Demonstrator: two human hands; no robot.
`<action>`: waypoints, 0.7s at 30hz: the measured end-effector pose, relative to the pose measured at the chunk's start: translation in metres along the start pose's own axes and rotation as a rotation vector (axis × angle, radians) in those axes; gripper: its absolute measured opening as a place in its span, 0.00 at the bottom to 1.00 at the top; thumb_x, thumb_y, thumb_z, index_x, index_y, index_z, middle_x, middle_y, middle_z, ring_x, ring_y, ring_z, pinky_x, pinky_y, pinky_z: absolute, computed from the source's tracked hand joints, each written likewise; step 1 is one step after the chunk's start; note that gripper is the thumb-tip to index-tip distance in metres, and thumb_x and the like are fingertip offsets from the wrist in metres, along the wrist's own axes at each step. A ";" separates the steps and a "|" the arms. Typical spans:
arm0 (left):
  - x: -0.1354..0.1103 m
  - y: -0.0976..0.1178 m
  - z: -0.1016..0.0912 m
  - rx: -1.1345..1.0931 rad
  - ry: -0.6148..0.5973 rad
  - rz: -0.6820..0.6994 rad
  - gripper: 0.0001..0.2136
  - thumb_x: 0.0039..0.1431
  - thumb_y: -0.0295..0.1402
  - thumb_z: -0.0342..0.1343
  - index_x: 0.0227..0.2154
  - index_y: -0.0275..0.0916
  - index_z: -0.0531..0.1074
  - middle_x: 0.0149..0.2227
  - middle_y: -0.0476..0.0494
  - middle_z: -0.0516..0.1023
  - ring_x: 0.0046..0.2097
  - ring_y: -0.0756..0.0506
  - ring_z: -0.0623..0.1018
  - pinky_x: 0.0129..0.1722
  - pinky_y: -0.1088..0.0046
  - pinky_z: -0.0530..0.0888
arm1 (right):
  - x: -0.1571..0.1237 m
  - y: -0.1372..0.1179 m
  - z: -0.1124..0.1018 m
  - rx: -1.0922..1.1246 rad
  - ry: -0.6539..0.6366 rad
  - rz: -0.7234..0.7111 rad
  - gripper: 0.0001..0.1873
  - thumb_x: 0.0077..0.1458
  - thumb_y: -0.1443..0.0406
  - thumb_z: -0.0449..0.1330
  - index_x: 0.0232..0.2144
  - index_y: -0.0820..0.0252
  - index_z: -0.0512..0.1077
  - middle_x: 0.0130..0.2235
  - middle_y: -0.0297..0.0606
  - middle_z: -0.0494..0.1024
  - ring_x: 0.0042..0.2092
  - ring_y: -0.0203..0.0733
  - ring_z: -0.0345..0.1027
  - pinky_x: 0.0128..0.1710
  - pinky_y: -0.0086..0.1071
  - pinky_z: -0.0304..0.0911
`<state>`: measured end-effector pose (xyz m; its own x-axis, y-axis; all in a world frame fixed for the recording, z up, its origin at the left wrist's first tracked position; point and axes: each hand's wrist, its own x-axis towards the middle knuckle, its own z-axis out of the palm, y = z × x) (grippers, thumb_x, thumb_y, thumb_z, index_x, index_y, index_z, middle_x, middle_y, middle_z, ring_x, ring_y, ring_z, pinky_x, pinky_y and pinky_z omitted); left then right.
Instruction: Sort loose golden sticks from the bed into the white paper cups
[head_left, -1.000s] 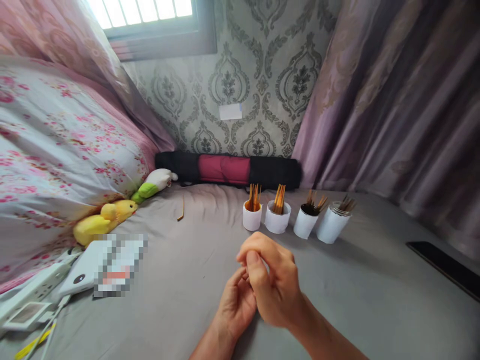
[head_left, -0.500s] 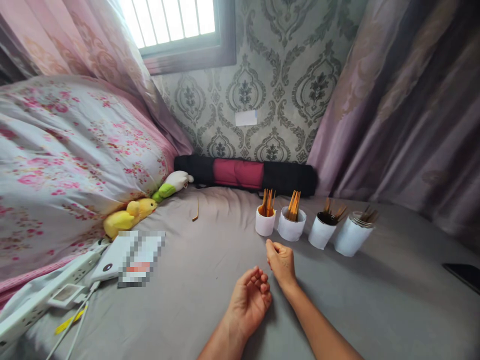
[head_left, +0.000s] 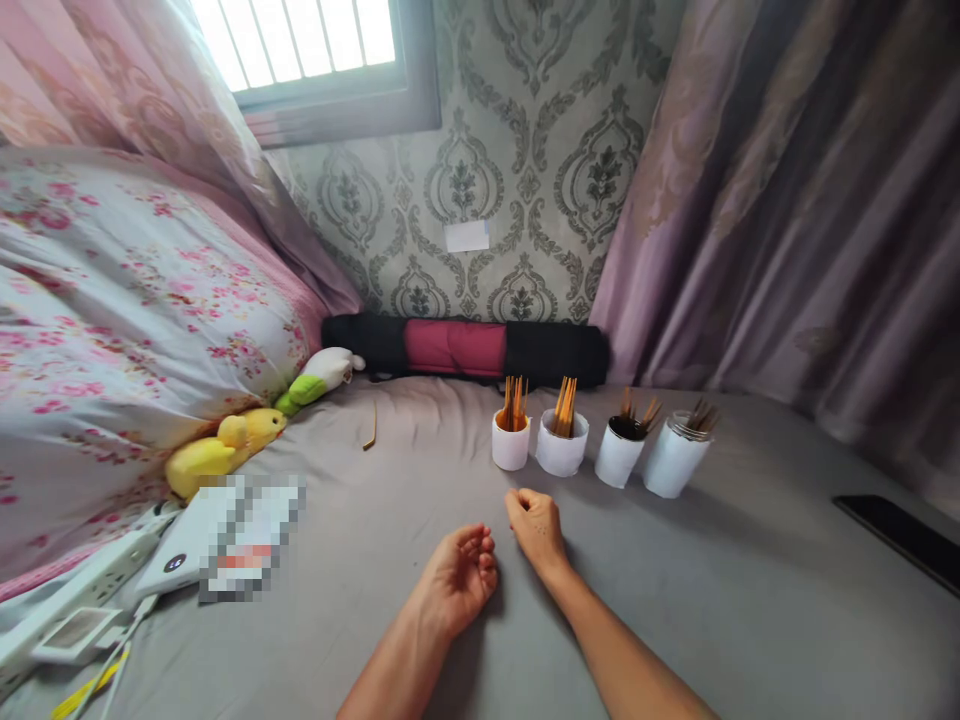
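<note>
Both my hands rest on the grey bed sheet (head_left: pixel 735 590). My left hand (head_left: pixel 457 575) lies with its fingers loosely curled in and nothing showing inside them. My right hand (head_left: pixel 536 525) is a loose fist a little farther forward, nearest the leftmost white cup (head_left: pixel 511 445). That cup is one of several white cups of thin wooden sticks standing in a row; beside it come a second cup (head_left: pixel 562 450), a third (head_left: pixel 621 458) and the rightmost cup (head_left: pixel 675 463). One loose stick (head_left: pixel 370 430) lies on the sheet to the left.
A black and red roll (head_left: pixel 465 348) lies against the wall. A floral quilt (head_left: pixel 112 320), a yellow plush toy (head_left: pixel 221 450) and a green-white plush toy (head_left: pixel 319 370) are at left. A power strip (head_left: pixel 67 610) and white power bank (head_left: pixel 176 560) lie near left. A black flat device (head_left: pixel 900 530) sits at right.
My hands were clasped together and raised; they have come apart and now lie separately on the sheet. The view has shifted slightly.
</note>
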<state>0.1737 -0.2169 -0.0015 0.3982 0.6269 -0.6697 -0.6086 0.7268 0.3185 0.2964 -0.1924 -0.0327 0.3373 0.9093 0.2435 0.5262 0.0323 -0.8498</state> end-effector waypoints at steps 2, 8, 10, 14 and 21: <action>0.000 0.007 0.001 0.024 0.016 0.012 0.02 0.49 0.24 0.50 0.23 0.34 0.62 0.17 0.51 0.65 0.15 0.56 0.62 0.14 0.83 0.59 | -0.001 0.000 0.001 -0.012 0.004 -0.009 0.18 0.47 0.62 0.46 0.10 0.61 0.54 0.13 0.28 0.53 0.20 0.29 0.47 0.21 0.25 0.43; -0.001 0.031 0.006 0.077 0.063 0.085 0.03 0.48 0.22 0.49 0.24 0.34 0.61 0.17 0.51 0.65 0.16 0.57 0.63 0.15 0.83 0.62 | -0.001 0.004 0.003 -0.032 0.027 -0.028 0.19 0.48 0.61 0.46 0.10 0.61 0.54 0.13 0.28 0.54 0.20 0.29 0.45 0.20 0.25 0.43; 0.000 0.037 0.008 0.090 0.073 0.100 0.04 0.47 0.21 0.49 0.24 0.34 0.61 0.17 0.52 0.65 0.16 0.57 0.62 0.14 0.83 0.61 | -0.001 0.006 0.005 -0.038 0.039 -0.037 0.19 0.48 0.61 0.46 0.09 0.61 0.54 0.13 0.27 0.53 0.20 0.29 0.43 0.20 0.25 0.43; 0.003 0.041 0.015 0.118 0.074 0.104 0.06 0.44 0.18 0.47 0.26 0.33 0.61 0.17 0.52 0.64 0.15 0.57 0.63 0.14 0.84 0.60 | -0.001 0.008 0.007 -0.044 0.042 -0.047 0.19 0.48 0.61 0.46 0.10 0.61 0.54 0.14 0.27 0.50 0.20 0.29 0.43 0.20 0.25 0.42; 0.008 0.046 0.023 0.163 0.087 0.112 0.11 0.40 0.16 0.45 0.28 0.33 0.61 0.22 0.49 0.68 0.16 0.57 0.64 0.14 0.84 0.62 | -0.002 0.007 0.006 -0.033 0.037 -0.049 0.19 0.48 0.61 0.46 0.10 0.60 0.54 0.14 0.26 0.50 0.20 0.30 0.43 0.20 0.26 0.42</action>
<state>0.1650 -0.1718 0.0230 0.2689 0.6851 -0.6770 -0.5239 0.6939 0.4940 0.2946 -0.1914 -0.0416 0.3391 0.8908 0.3025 0.5682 0.0624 -0.8205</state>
